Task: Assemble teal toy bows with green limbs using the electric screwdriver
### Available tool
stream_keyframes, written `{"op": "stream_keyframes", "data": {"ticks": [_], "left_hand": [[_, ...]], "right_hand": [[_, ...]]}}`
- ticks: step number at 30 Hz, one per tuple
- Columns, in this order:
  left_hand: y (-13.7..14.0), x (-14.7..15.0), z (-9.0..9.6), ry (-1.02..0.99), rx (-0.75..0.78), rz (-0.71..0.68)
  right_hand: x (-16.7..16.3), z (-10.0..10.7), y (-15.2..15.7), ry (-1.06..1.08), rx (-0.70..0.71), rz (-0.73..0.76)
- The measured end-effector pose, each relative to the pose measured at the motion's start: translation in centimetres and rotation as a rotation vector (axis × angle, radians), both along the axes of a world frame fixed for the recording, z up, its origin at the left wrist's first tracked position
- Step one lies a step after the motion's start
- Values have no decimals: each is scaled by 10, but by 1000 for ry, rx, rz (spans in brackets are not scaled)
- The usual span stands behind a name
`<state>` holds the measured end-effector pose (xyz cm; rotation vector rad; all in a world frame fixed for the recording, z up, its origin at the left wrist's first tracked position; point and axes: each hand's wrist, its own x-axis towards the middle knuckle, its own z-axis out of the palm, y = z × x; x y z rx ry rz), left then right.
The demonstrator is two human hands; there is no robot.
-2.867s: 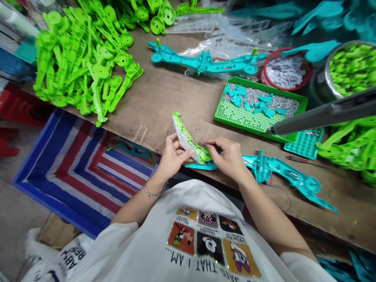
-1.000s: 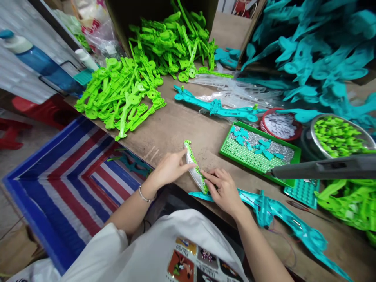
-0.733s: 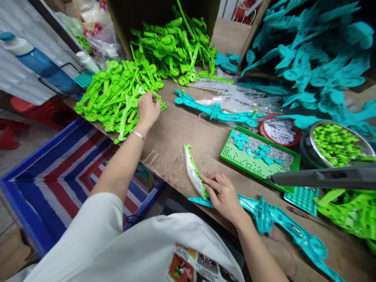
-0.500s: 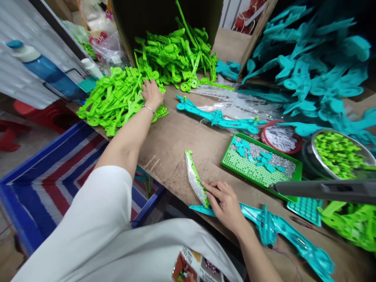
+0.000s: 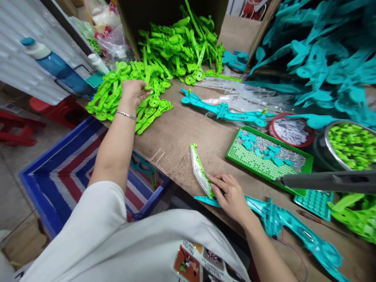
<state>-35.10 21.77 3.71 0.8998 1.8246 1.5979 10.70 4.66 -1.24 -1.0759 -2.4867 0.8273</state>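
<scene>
My left hand (image 5: 133,93) is in the pile of bright green plastic parts (image 5: 107,92) at the left, its curled fingers closed around one of them; the fingertips are partly hidden. Low in the middle, my right hand (image 5: 230,196) grips the lower end of a curved translucent white piece with a green strip (image 5: 199,174), thumb and fingers on it. This piece stands out over the bench, its lower end by a long turquoise plastic part (image 5: 296,223) that runs along the front edge under my right hand.
Beyond lie another turquoise part (image 5: 223,111) and clear strips (image 5: 246,94). To the right are a green perforated tray (image 5: 249,156) of small metal pieces, a red basket (image 5: 289,131), a metal bowl (image 5: 329,141) and a dark grey tool (image 5: 326,181). A blue-rimmed bin (image 5: 32,172) stands lower left.
My left hand has shifted left and turned within the green pile, and green parts near it have moved. My right hand keeps its grip on the curved piece. The view has shifted slightly.
</scene>
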Motion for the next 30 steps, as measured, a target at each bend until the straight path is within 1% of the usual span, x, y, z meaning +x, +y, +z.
{"op": "stream_keyframes", "data": {"ticks": [2, 3, 4, 6, 9, 12, 17, 19, 20, 22, 24, 25, 27, 29, 30], "left_hand": [[-26, 8, 1, -122, -53, 41], [-40, 15, 2, -192, -56, 59], [-54, 23, 3, -237, -34, 58], [-81, 43, 5, -261, -3, 18], [-118, 68, 4, -159, -12, -26], [-148, 80, -7, -65, -44, -21], [-187, 78, -35, 56, -285, -132], [-198, 75, -39, 110, -342, -134], [-201, 74, -38, 156, -352, -119], [-197, 73, -32, 355, -347, -65], [-177, 73, -22, 622, -314, -9], [-160, 73, -18, 683, -293, -4], [-117, 68, -13, 706, -261, -4], [-70, 60, -14, 699, -241, 26], [-48, 55, -16, 688, -258, 56]], "right_hand": [[-1, 1, 0, 4, -3, 3], [-1, 2, 0, 2, -5, 6], [-2, 3, 0, -4, -7, 10], [-3, 5, 1, -32, -9, 21], [-4, 7, 1, -86, -16, 34], [-4, 8, 1, -105, -26, 32], [-3, 8, 0, -82, -16, 19], [-3, 7, 0, -68, -12, 19], [-3, 7, -1, -59, -9, 20], [-2, 6, 0, -41, -4, 19], [-2, 4, -1, -25, 1, 16], [-2, 4, -1, -20, 4, 14], [-3, 3, -1, -16, 9, 8], [-3, 3, -1, -17, 12, 4], [-3, 4, -1, -19, 14, 2]]}}
